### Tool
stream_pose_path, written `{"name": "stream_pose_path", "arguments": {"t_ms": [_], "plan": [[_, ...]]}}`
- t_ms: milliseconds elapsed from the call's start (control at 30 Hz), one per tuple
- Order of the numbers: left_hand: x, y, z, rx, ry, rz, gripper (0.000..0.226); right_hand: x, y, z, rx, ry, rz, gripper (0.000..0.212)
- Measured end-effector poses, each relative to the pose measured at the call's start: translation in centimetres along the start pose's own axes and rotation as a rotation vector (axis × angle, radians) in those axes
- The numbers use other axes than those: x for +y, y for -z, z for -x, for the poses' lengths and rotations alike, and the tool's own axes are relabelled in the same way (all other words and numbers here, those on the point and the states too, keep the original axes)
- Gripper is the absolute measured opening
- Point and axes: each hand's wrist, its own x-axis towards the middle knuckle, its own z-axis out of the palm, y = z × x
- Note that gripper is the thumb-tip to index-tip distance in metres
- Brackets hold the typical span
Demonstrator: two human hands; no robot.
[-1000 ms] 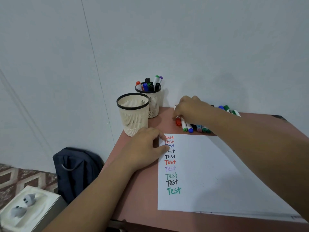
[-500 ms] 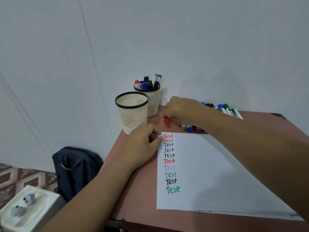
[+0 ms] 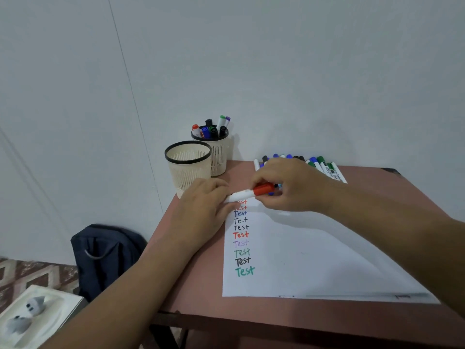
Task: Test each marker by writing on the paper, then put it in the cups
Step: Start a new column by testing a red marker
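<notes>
So we've got the red marker (image 3: 251, 193) held between both hands right over the top edge of the paper (image 3: 302, 260). Our right hand (image 3: 289, 185) has its fingers curled round the red cap end, and our left hand (image 3: 203, 210) grips the white barrel end, so the marker sits nearly level, tilted up a bit toward the cap. The cap looks like it's on the barrel.

The paper lies flat on the reddish table (image 3: 191, 280), with a column of "Test" words down its left side in red, blue, black, purple and green. The top couple of words are partly hidden by the marker and our left hand.

Behind our right hand, a row of untested markers (image 3: 324, 167) lies at the back of the table by the wall. At the back-left corner stand two mesh cups, touching or nearly so: the near cup (image 3: 188, 165) shows nothing inside, and the far cup (image 3: 217, 157) holds a bunch of markers standing upright.

Down on the floor left of the table there's a dark backpack (image 3: 105, 255).
</notes>
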Motion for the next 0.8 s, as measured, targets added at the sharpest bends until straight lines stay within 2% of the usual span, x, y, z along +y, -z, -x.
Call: {"name": "stream_pose_path", "arguments": {"t_ms": [100,200,300,400,467,567,700,800], "plan": [[0.2,0.2,0.0,-0.010,-0.027,-0.022,0.047,0.5,-0.3,0.6,-0.009,-0.035,0.150,0.009],[0.3,-0.1,0.3,0.049,-0.041,-0.010,0.048,0.2,-1.2,0.6,0.075,0.124,0.363,0.004],[0.2,-0.5,0.6,0.114,-0.078,0.003,0.047,-1.0,-2.0,0.2,0.196,0.255,0.480,0.014],[0.1,-0.3,0.5,0.190,-0.090,0.040,0.043,-1.2,-3.2,-0.3,0.257,0.270,0.494,0.020],[0.3,0.2,0.4,0.202,0.018,0.165,0.047,-1.0,-3.5,-0.2,0.278,0.214,0.455,0.017],[0.4,0.5,0.3,0.128,0.153,0.342,0.075,-1.0,-3.5,0.2,0.302,0.069,0.286,0.014],[0.4,0.2,0.1,0.025,0.081,0.277,0.085,-1.5,-2.7,0.4,0.261,0.031,0.081,0.010],[0.5,0.2,0.2,0.015,-0.025,0.194,0.069,-3.1,-1.9,0.6,0.207,-0.148,-0.108,0.009]]}}
